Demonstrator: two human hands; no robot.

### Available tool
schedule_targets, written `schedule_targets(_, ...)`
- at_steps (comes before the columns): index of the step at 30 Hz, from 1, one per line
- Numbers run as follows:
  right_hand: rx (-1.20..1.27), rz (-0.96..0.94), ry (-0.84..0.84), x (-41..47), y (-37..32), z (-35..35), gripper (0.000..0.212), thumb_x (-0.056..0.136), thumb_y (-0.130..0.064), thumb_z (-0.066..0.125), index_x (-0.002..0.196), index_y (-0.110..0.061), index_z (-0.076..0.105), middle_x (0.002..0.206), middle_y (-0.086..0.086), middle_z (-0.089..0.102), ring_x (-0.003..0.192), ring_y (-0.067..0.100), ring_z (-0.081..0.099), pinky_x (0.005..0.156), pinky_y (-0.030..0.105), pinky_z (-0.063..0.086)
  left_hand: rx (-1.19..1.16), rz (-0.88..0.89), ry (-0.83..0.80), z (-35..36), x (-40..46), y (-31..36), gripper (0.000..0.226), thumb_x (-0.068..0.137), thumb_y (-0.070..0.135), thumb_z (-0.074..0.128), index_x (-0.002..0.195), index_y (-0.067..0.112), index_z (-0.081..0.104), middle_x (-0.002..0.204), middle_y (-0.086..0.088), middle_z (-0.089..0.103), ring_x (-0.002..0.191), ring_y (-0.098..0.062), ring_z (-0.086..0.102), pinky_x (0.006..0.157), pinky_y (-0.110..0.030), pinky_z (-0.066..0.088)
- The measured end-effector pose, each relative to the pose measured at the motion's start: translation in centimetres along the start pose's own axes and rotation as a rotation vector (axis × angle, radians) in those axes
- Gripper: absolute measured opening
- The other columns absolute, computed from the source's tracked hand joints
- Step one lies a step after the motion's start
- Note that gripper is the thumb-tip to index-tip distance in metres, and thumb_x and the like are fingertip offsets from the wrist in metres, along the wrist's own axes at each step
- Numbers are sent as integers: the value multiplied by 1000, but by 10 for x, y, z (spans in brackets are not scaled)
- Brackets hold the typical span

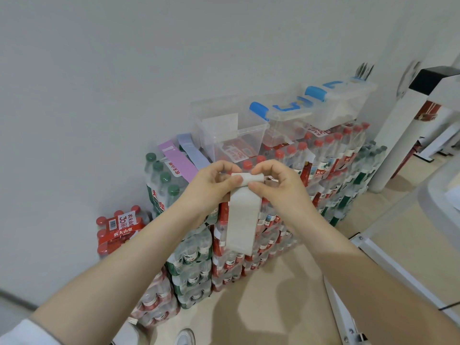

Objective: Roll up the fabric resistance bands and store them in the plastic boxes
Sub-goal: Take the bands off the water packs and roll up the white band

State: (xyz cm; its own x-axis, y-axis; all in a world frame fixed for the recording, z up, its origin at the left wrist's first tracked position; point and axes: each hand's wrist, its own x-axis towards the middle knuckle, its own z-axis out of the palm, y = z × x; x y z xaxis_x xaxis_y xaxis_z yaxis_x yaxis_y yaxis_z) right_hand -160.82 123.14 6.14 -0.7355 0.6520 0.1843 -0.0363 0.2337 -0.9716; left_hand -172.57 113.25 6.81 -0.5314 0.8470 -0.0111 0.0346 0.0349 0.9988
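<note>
A white fabric band [242,215] hangs in front of me, its top end wound into a small roll between both hands. My left hand [211,185] pinches the roll's left end. Thumb and fingers of my right hand [278,185] curl round its right end. The loose tail drops straight down. A pink band [178,163] and a pale blue band [193,153] lie flat on the stacked bottle packs behind. An open clear plastic box [224,135] stands just beyond them, beside two closed boxes with blue latches [286,120] [343,100].
Shrink-wrapped packs of water bottles [199,265] are stacked several high against the white wall and carry the boxes. A lone red pack [119,227] sits on the floor at the left. A white stand [403,120] and a white frame [348,307] are at the right.
</note>
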Motion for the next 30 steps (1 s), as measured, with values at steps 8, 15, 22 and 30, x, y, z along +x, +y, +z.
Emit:
schedule_targets(8, -32, 151, 14, 1, 0, 2, 15, 90, -27, 57, 91, -14, 65, 94, 11, 69, 84, 24, 68, 74, 37, 57, 76, 48, 6, -1, 0, -3, 20, 90, 4, 53, 86, 23, 56, 88, -6, 61, 82, -26, 57, 85, -49, 49)
schedule_targets(15, -75, 38, 51, 3, 2, -5, 24, 85, -7, 61, 87, -30, 63, 94, -5, 64, 93, 25, 64, 82, 42, 55, -62, -122, -27, -1, 0, 0, 6, 89, 16, 57, 95, 15, 56, 89, -8, 65, 74, -17, 66, 71, -29, 57)
schedule_targets(22, 23, 45, 13, -1, 6, -4, 33, 83, -1, 62, 89, -33, 65, 102, -8, 63, 98, 25, 64, 81, 35, 55, -189, -165, 4, -2, 2, -3, 6, 89, 6, 55, 92, 11, 55, 81, -8, 63, 59, -8, 64, 50, -16, 50)
schedule_targets(30, 18, 243, 20, -1, 6, -3, 21, 89, -28, 58, 96, -8, 63, 102, 20, 67, 89, 31, 66, 82, 51, 52, -125, -60, 9, 2, 4, -7, 20, 86, -5, 55, 85, 15, 54, 78, 0, 58, 66, -12, 61, 59, -20, 54)
